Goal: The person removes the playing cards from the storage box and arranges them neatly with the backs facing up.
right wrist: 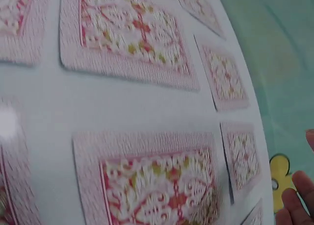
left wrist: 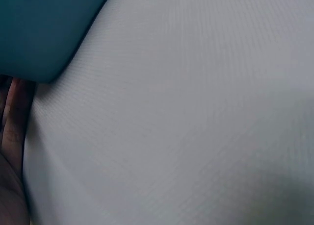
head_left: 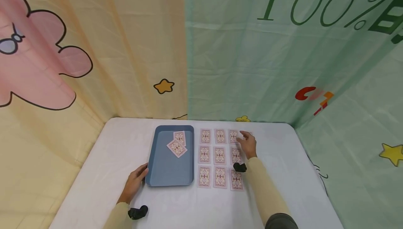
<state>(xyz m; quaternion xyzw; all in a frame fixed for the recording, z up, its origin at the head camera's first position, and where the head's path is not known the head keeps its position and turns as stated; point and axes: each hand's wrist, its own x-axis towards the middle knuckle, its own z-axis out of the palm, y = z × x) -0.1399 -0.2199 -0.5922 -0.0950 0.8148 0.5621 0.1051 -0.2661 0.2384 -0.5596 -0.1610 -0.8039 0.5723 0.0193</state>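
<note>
A blue tray [head_left: 163, 173] lies on the white table [head_left: 110, 159] with two face-down playing cards [head_left: 177, 144] overlapping at its far end. To its right, pink-backed cards [head_left: 219, 155] lie face down in a three-by-three grid. My right hand [head_left: 247, 143] reaches over the grid's far right corner, fingers stretched towards a card [head_left: 250, 134] half hidden beyond them. The right wrist view shows card backs [right wrist: 162, 186] close up and fingertips [right wrist: 294, 198] at the lower right. My left hand [head_left: 135, 181] rests against the tray's near left corner [left wrist: 44, 29], fingers [left wrist: 12, 132] straight on the table.
Printed fabric walls, yellow [head_left: 94, 64] on the left and green [head_left: 283, 64] on the right, close in the table on three sides. Bare white tabletop [left wrist: 186, 127] lies left of the tray and right of the cards. A black camera strap [head_left: 137, 212] sits on each wrist.
</note>
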